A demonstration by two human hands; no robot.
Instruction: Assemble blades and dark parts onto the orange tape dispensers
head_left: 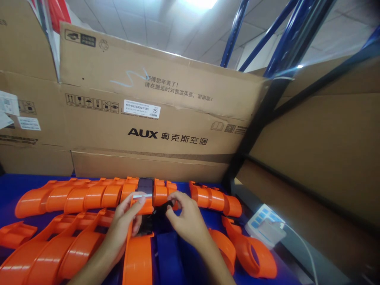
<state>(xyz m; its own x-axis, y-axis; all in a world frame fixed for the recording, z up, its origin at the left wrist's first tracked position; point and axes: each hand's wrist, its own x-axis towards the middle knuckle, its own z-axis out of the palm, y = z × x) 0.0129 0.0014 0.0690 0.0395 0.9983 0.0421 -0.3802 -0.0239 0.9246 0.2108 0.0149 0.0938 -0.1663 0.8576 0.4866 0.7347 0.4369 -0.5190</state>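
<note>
My left hand (126, 217) is closed on a curved orange plastic piece (138, 257), its thumb pressed on the upper end beside a thin white strip (142, 195). Lower down, the piece widens into a broad glossy band. My right hand (186, 217) has thumb and fingertips drawn together at a dark, soft-looking item (162, 209), whose kind I cannot make out. That item lies just right of the orange piece. Behind my left hand a phone (145, 185) leans upright against a row of similar orange pieces (94, 196).
More orange pieces lie front left (44, 253) and at the right (258, 257) on the blue surface (8, 182). A white power strip (264, 225) with a plugged-in adapter and cable sits at right. Cardboard (166, 118) walls the back; a dark rack post (252, 122) stands right.
</note>
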